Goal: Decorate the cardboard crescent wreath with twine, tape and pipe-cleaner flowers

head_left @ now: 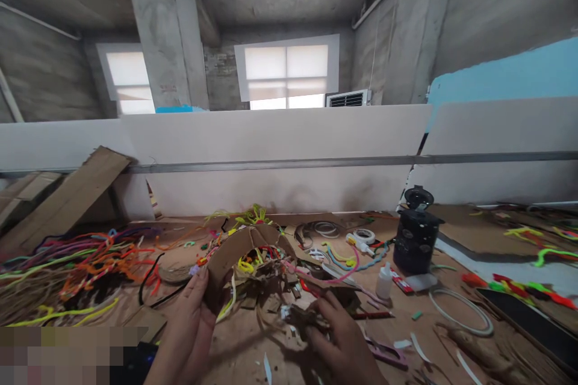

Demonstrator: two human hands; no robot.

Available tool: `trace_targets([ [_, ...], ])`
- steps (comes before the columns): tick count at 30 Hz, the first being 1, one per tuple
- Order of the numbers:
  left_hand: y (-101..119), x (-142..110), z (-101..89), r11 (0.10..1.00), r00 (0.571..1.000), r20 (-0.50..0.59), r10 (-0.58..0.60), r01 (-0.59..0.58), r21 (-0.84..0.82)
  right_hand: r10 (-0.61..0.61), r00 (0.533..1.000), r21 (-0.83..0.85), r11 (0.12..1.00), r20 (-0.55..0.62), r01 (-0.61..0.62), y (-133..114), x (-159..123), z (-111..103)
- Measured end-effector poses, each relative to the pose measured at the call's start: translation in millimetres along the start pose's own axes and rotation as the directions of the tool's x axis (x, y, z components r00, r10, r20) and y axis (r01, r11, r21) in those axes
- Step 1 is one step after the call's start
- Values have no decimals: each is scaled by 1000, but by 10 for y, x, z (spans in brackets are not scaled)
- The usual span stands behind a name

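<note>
A curved strip of brown cardboard (239,246) arches over a heap of coloured pipe cleaners and cardboard scraps (266,271) on the brown table (253,343). My left hand (192,319) grips the left end of that arch, fingers closed round its edge. My right hand (336,337) rests lower right, fingers curled on a small dark crumpled cardboard piece (302,317) at the heap's front edge.
A pile of coloured pipe cleaners (81,261) lies at left beside leaning cardboard boards (67,198). A black cylindrical container (415,237), a small white glue bottle (383,281), tape rolls (363,234), a white ring (460,311) and scraps lie right. White partition boards (280,156) back the table.
</note>
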State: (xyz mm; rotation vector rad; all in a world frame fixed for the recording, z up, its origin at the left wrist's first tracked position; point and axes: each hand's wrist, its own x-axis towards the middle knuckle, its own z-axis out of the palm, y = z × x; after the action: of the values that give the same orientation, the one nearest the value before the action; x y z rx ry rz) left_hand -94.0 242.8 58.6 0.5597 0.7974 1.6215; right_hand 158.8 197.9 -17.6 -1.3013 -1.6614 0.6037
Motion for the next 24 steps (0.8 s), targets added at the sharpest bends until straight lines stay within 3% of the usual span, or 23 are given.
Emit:
trace_targets([
  [3,22,-12,22,999,1000,4,9,-8,-41,50,991,-2,999,-120,-51,-6,55,-98],
  [6,64,-46,70,998,1000,-5,15,-15,-58,30,977,11,1000,-210,-28,-32,99,-225],
  [12,109,-68,130,999,997,-78,0,-5,-53,53,965,127,992,-256,-21,36,162,-404],
  [17,109,-38,74,997,999,5,37,-36,-73,9,936,71,997,-352,17,116,200,-443],
  [21,226,-269,36,996,998,-56,8,-13,-89,88,974,163,985,-209,-54,151,199,-410],
  [24,288,-415,45,994,999,-19,-36,33,-101,100,991,214,973,-85,-80,133,201,-367],
])
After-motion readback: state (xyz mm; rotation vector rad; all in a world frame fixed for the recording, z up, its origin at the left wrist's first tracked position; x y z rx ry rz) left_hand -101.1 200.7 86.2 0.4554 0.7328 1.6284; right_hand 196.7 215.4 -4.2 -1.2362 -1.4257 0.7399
